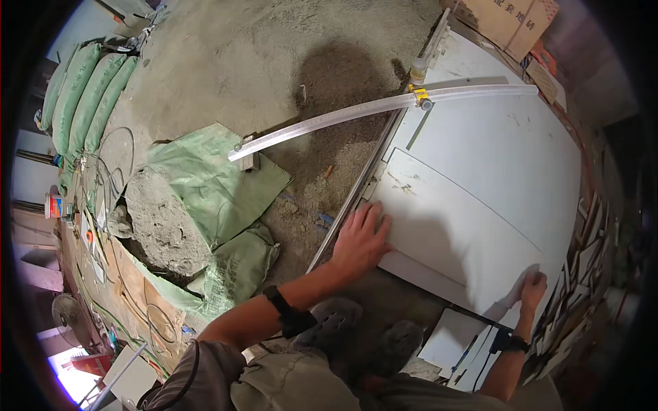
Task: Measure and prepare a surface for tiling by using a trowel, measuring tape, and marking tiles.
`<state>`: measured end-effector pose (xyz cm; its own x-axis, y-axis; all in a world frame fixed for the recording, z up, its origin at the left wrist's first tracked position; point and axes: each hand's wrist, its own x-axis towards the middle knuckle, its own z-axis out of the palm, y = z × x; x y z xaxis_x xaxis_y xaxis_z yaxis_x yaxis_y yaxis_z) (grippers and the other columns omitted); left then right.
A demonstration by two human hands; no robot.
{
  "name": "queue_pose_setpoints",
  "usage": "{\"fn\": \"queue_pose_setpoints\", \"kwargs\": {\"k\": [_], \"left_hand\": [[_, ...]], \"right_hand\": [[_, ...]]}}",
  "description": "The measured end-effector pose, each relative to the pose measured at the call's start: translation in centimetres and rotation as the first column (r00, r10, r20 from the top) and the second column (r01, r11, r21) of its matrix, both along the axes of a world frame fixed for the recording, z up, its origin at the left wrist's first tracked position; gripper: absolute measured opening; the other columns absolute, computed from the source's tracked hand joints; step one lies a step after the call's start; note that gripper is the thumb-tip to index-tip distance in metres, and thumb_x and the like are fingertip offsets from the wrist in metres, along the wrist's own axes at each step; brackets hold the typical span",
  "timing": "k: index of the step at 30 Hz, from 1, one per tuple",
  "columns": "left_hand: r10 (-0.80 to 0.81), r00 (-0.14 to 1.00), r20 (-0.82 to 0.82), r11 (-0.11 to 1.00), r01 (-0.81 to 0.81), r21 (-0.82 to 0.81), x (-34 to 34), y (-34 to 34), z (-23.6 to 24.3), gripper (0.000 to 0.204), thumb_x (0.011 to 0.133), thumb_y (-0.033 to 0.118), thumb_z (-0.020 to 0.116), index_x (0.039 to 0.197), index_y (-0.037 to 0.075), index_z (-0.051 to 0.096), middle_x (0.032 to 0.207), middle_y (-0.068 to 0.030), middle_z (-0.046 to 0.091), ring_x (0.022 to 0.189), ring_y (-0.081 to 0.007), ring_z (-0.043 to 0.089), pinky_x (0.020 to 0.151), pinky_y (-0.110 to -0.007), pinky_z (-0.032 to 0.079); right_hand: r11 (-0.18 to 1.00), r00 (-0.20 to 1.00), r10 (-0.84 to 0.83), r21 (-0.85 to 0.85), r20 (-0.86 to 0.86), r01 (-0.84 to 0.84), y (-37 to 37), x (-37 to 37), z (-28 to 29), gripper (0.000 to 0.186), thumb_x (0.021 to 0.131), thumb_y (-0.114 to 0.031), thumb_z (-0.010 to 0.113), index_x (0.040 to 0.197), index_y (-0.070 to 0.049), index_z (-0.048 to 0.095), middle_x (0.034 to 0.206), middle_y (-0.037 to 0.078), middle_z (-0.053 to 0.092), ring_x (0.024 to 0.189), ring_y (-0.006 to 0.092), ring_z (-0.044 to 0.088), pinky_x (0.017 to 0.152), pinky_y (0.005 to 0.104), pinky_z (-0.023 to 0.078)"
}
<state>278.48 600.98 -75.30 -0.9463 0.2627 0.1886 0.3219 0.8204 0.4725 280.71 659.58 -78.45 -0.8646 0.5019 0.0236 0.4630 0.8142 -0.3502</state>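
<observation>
A large white tile point(439, 226) lies on a broad white surface point(493, 137) that looks like more tile. My left hand point(360, 236) rests at its near left corner, fingers spread over the edge and thumb near the front edge. Over by the near right edge, my right hand point(531, 291) has its fingers curled against the tile; their tips are partly hidden. Beyond both hands, a long graduated metal bar point(329, 120) with a yellow sliding clamp point(419, 97) lies across the work. A metal rail point(356, 185) runs along the left side of the tiles.
On the left, a green woven sack point(219, 178) lies beside a heap of grey mortar point(164, 219). Several filled green sacks point(82, 96) stand farther back. A cardboard box point(510, 24) is at the far right, and stacked tile strips point(582, 274) line the right side.
</observation>
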Motion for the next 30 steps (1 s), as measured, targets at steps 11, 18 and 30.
{"fn": "queue_pose_setpoints", "kwargs": {"k": [11,18,30], "left_hand": [[-0.008,0.999,-0.047,0.996,0.004,-0.088,-1.2,0.8,-0.3,0.058,0.086,0.036,0.07,0.129,0.0,0.055,0.142,-0.0251,0.045,0.128,-0.0409,0.045,0.105,-0.05,0.041],[-0.042,0.996,-0.073,0.99,0.032,-0.134,-1.4,0.7,-0.9,0.061,0.088,0.038,0.067,0.129,-0.006,0.054,0.146,-0.0293,0.043,0.134,-0.0419,0.044,0.112,-0.05,0.037],[-0.119,0.993,0.002,0.988,0.119,-0.094,1.4,0.0,0.5,0.078,0.083,0.042,0.07,0.132,-0.015,0.049,0.145,-0.0333,0.044,0.136,-0.0457,0.042,0.115,-0.05,0.035]], "right_hand": [[0.999,0.999,-0.036,-0.016,-0.038,0.036,1.0,-1.5,-0.8,0.046,0.093,-0.022,0.067,0.126,0.008,0.056,0.122,0.028,0.061,0.11,0.0407,0.062,0.094,0.0475,0.049],[1.0,1.0,0.01,-0.022,0.017,-0.01,0.9,-2.6,-0.1,0.046,0.093,-0.022,0.067,0.125,0.009,0.056,0.121,0.027,0.063,0.11,0.0401,0.062,0.094,0.0464,0.049],[0.994,0.996,0.063,0.091,-0.066,-0.057,1.5,-1.3,-0.8,0.047,0.093,-0.027,0.068,0.123,0.008,0.057,0.113,0.026,0.066,0.105,0.0372,0.065,0.093,0.0449,0.049]]}}
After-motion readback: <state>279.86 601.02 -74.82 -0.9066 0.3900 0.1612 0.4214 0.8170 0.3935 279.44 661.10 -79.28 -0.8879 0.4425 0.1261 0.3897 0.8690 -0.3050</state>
